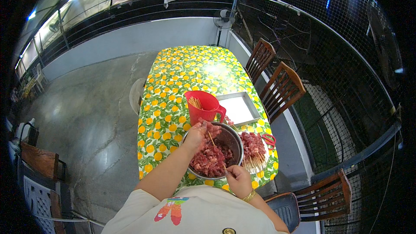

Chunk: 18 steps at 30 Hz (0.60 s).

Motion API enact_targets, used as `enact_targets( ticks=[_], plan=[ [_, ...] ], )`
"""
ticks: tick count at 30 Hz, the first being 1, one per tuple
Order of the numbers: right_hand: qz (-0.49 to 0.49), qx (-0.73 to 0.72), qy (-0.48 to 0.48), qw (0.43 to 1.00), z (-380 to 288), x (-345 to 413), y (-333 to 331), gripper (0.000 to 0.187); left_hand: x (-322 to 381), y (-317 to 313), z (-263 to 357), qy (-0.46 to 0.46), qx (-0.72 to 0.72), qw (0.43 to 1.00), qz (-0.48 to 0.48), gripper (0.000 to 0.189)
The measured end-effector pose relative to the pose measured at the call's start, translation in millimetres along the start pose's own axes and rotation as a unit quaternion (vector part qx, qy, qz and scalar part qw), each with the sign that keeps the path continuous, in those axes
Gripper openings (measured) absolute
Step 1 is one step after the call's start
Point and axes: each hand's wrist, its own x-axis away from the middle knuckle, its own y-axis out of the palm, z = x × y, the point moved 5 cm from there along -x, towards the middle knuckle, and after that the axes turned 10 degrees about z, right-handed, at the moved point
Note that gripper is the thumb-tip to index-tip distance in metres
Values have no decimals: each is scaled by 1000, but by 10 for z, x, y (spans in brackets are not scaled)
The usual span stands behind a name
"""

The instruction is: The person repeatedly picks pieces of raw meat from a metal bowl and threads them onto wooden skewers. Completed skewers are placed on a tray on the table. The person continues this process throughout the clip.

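My left hand (196, 139) grips raw meat pieces (213, 130) above the far side of a round metal bowl (240, 141). From that meat a thin bamboo skewer (211, 138) slants down toward my right hand (240, 181), whose fingers pinch a stick end at the near right rim. Whether it is one continuous stick is hard to tell against the meat. Chopped raw meat (208, 161) lies heaped in the bowl. To the right, finished meat skewers (252, 146) are piled side by side, their bare stick ends facing me.
Behind the bowl stands a red plastic pitcher (202, 109) holding several bamboo sticks (195, 102). A shallow metal tray (239, 109) sits beside it. Red-handled scissors (269, 141) lie by the skewers. An orange-patterned tablecloth (169, 84) covers the table; wooden chairs (282, 87) line its right side.
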Motion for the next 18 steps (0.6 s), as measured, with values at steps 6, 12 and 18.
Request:
enact_targets(
  ticks=[6,12,18],
  plan=[
    [1,-3,-23,1000,-58,-4,-25,9,50,31,13,30,-32,999,10,22],
    [7,-17,-23,1000,-43,26,-27,8,51,-24,23,-35,-92,995,23,21],
    [9,-31,-16,999,19,31,-8,8,115,-34,-83,-101,-45,994,15,25]
  ],
)
